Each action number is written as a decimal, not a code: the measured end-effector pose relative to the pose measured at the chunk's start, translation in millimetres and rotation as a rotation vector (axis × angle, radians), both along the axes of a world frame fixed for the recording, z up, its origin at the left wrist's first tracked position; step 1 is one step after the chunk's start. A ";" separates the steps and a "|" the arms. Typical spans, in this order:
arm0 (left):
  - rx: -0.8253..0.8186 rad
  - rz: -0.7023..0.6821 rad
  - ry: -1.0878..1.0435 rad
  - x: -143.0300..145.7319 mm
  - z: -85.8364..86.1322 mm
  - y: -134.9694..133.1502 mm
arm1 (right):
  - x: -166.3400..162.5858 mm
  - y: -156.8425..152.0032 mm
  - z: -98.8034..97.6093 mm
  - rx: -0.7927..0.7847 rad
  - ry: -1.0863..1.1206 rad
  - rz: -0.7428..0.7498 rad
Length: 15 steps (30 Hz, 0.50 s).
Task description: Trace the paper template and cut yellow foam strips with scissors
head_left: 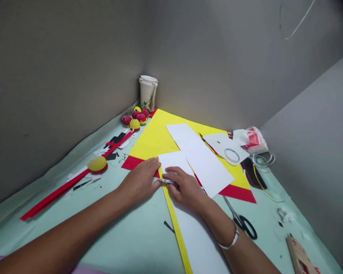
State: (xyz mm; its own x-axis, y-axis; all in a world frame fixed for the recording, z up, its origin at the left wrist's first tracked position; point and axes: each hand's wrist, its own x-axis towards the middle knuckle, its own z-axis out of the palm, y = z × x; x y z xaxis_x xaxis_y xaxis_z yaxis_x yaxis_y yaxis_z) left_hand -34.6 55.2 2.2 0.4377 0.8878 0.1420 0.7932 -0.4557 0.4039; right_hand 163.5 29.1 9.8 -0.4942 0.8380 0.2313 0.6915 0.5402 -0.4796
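Observation:
A long yellow strip (174, 220) with lines along it runs from between my hands toward the near edge. It lies along the side of a long white paper sheet (201, 239). My left hand (140, 177) lies flat with its fingers stretched out, fingertips touching the strip's far end and thumb near the pencil tip. My right hand (187, 188) is closed around a slim light-patterned pencil (167, 181), its point crossing the strip. Beneath the hands is a large yellow sheet (148, 140) with a red sheet (131, 163) under it. Another white sheet (200, 156) lies on top.
Black-handled scissors (242, 224) lie right of my right forearm. A wooden-looking tool (300, 255) is at the lower right. Red strips with a yellow disc (97, 164) lie left. Behind stand small red-yellow lanterns (134, 124) and a white cup (148, 91). Tissues (255, 140) and wire coils (263, 160) sit right.

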 end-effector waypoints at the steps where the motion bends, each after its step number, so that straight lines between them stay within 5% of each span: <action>1: -0.001 0.002 -0.007 0.0 -0.3 0.1 | 0.1 0.1 0.1 -0.001 -0.001 0.001; 15: -0.043 -0.004 0.021 -1.1 3.3 -0.8 | -1.5 -0.2 -1.6 0.001 0.010 -0.008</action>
State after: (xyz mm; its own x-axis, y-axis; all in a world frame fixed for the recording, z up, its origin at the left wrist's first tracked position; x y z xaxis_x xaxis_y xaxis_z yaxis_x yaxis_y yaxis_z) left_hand -35.7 54.5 5.5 0.4437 0.8911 0.0949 0.8000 -0.4416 0.4062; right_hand 162.0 28.9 8.2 -0.4852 0.8417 0.2369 0.6908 0.5351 -0.4862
